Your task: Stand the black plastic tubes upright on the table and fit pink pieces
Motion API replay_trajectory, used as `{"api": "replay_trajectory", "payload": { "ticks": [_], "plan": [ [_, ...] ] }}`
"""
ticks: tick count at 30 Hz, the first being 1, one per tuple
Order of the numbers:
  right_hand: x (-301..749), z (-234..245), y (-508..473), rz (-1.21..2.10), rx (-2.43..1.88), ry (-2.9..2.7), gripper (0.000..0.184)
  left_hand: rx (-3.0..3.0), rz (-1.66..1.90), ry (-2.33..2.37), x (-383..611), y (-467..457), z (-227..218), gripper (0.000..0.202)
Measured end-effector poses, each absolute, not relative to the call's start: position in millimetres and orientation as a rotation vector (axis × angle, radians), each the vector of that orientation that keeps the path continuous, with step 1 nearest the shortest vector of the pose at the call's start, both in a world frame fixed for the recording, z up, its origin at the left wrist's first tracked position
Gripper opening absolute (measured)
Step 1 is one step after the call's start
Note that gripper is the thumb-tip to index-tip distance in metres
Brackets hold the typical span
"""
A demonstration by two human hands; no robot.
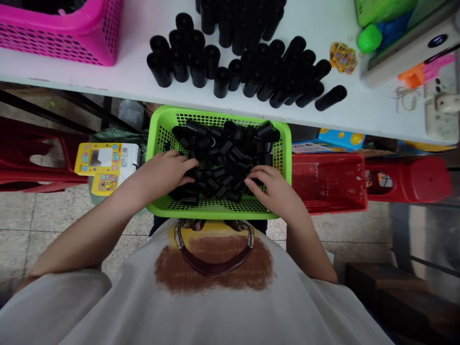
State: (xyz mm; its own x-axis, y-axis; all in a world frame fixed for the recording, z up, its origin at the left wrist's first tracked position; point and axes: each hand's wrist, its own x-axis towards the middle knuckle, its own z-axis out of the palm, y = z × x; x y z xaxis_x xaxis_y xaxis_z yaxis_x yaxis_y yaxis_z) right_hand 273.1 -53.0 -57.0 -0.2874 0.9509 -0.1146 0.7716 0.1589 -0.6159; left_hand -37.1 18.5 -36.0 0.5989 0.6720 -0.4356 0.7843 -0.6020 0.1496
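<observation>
A light-green plastic basket [153, 139] sits in front of my body, below the table edge, holding a jumble of small black plastic cylinders [226, 160]. My left hand [170, 168] reaches over the basket's left side. Its thumb and fingers are apart among the black pieces, touching some of them. From the right comes my right hand [271, 189], thumb and fingertips brought close together at the edge of the pile. Whatever lies between those fingertips is hidden against the other black parts.
Many black tubes [255, 84] stand on the white table [132, 72], one leaning at the right. A pink basket [104, 33] is at the table's left, rubber bands [408, 98] at its right. A red basket [328, 182] and a yellow printed card box [104, 160] flank the green basket.
</observation>
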Motion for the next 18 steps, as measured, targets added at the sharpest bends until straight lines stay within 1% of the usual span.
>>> {"api": "replay_trajectory", "payload": {
  "ticks": [2, 5, 7, 9, 11, 13, 15, 18],
  "plan": [
    [276.1, -64.0, -52.5, 0.686, -1.710, -2.127, 0.025, 2.496, -0.375, 1.271, -41.3, 16.1, -34.8, 0.039],
    [280.3, -70.8, -49.9, 0.561, -1.738, -2.054, 0.024, 2.465, -0.272, 1.386, -46.0, 13.1, -34.3, 0.055],
    [282.4, -73.4, -46.3, 0.536, -1.753, -1.967, 0.035, 2.479, -0.264, 1.450, -43.6, 12.1, -33.1, 0.066],
    [284.5, -75.8, -40.8, 0.503, -1.781, -1.835, 0.051, 2.530, -0.253, 1.457, -33.0, 13.0, -30.7, 0.071],
    [286.8, -78.4, -33.3, 0.466, -1.814, -1.712, 0.061, 2.607, -0.214, 1.356, -13.4, 16.4, -29.1, 0.068],
    [288.5, -80.2, -24.9, 0.446, -1.857, -1.658, 0.064, 2.688, -0.162, 1.180, 11.8, 22.6, -31.6, 0.063],
    [287.8, -80.4, -17.1, 0.449, -1.913, -1.687, 0.066, 2.743, -0.151, 1.035, 36.5, 30.6, -39.4, 0.062],
    [280.7, -78.4, -10.3, 0.463, -2.004, -1.830, 0.070, 2.749, -0.237, 0.957, 59.8, 40.8, -55.5, 0.063]
  ]
}}
